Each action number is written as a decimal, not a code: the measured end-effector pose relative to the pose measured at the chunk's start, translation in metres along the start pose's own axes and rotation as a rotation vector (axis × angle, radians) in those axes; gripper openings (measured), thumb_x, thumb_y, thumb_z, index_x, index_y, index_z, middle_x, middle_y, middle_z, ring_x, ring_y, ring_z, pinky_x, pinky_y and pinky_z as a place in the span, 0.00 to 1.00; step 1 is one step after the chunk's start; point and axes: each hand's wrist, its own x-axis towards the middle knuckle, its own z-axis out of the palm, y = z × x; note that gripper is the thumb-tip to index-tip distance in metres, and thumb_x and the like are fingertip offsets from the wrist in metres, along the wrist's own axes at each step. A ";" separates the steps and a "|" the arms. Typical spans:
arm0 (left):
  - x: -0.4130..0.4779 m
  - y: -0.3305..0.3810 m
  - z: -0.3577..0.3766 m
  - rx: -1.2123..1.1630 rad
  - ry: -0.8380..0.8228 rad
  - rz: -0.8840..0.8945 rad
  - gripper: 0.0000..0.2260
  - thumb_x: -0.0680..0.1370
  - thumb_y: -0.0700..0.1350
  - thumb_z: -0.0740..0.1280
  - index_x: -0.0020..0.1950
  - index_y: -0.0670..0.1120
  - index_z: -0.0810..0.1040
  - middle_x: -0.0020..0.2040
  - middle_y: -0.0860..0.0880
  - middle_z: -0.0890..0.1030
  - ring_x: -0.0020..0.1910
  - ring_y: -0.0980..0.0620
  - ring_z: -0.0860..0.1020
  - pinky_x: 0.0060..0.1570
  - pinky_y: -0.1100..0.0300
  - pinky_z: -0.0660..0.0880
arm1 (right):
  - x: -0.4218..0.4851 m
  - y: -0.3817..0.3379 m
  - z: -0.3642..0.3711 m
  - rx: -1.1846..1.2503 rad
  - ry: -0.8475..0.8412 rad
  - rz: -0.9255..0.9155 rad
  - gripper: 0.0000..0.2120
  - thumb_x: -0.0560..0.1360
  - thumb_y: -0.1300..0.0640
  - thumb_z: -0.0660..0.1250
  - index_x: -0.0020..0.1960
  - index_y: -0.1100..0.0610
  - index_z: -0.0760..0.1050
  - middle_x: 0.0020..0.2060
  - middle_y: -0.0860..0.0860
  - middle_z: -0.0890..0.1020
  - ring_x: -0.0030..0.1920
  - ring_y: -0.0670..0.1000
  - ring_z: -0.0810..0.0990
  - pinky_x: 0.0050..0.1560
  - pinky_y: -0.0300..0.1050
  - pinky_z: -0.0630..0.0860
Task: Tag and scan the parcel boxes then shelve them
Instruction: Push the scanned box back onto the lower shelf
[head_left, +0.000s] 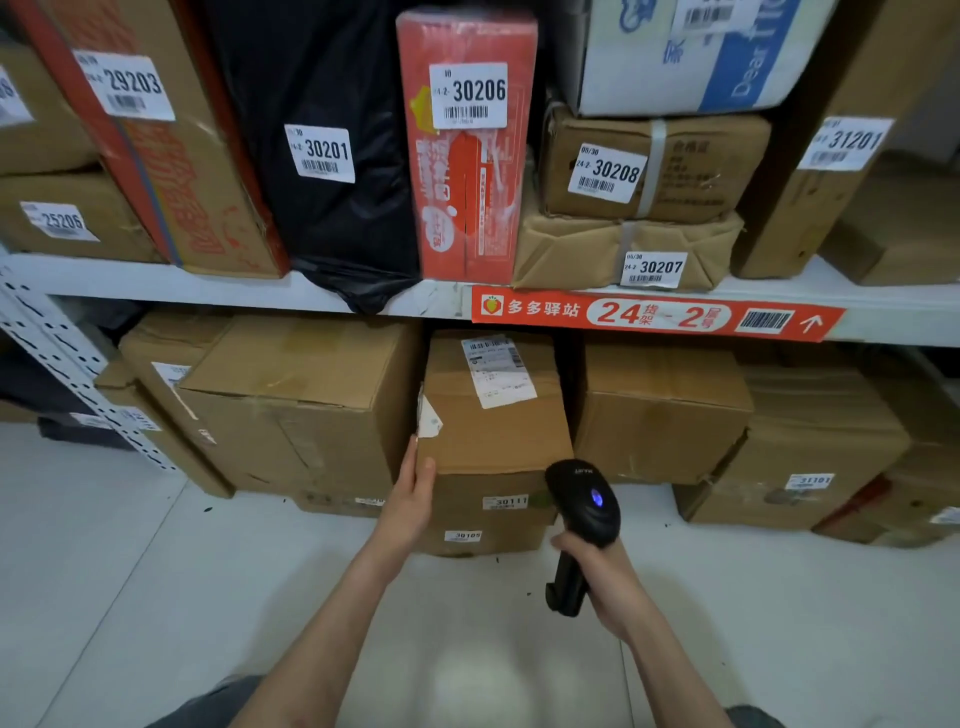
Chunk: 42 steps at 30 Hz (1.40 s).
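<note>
Judged step in hand: shelving, with the scan either due or just made; cannot tell which. Found parcel box (493, 431) in the lower bay under the shelf board (208, 286), seated on 2 stacked cartons, 1 tagged 30111 (467, 499) over 1 tagged 30105 (498, 543), and flanked by a larger left carton (291, 405) and a right carton (660, 410). Noted a shipping label (498, 371) on its top face and a white tag (428, 418) curling off its left face; number on that tag not legible. Logged left grip (415, 488) as wide: fingers straight along the box's left face, thumb at the front corner, touching rather than wrapping. Logged right grip (597, 571) as wrapped round the handle of a black scanner (584, 499), head aimed toward the box front, blue lamp lit. Next move judged to need the curling tag pressed flat and turned to the scanner, then a square push back without shifting the 2 cartons beneath. Contents above, on the level marked 24-2 by the red strip (654, 317): carton 29203 (156, 156), black bag 30201 (322, 156), red box 30206 (467, 182), parcel 30208 (675, 166) atop parcel 30207 (571, 249), carton 31201 (810, 197). Lower-bay cartons seen resting on the floor (156, 571).
</note>
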 end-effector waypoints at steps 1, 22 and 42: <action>-0.001 0.001 -0.001 0.020 -0.012 -0.007 0.24 0.82 0.58 0.49 0.78 0.60 0.48 0.76 0.55 0.59 0.74 0.51 0.61 0.70 0.54 0.60 | -0.002 0.001 0.001 0.015 0.001 0.001 0.10 0.72 0.68 0.66 0.49 0.55 0.73 0.43 0.58 0.72 0.48 0.56 0.72 0.52 0.48 0.70; -0.038 0.097 -0.164 0.082 0.292 0.209 0.20 0.82 0.49 0.57 0.73 0.47 0.64 0.66 0.46 0.74 0.60 0.50 0.73 0.58 0.56 0.68 | -0.049 -0.090 0.149 0.127 -0.111 -0.176 0.28 0.71 0.54 0.72 0.69 0.53 0.67 0.60 0.52 0.75 0.64 0.54 0.71 0.66 0.52 0.67; 0.032 0.040 -0.213 -0.189 0.436 -0.013 0.29 0.78 0.49 0.63 0.75 0.44 0.54 0.69 0.46 0.67 0.64 0.47 0.68 0.64 0.51 0.64 | -0.004 -0.081 0.222 0.214 -0.124 -0.069 0.32 0.71 0.52 0.72 0.72 0.51 0.64 0.65 0.52 0.72 0.69 0.55 0.67 0.72 0.54 0.61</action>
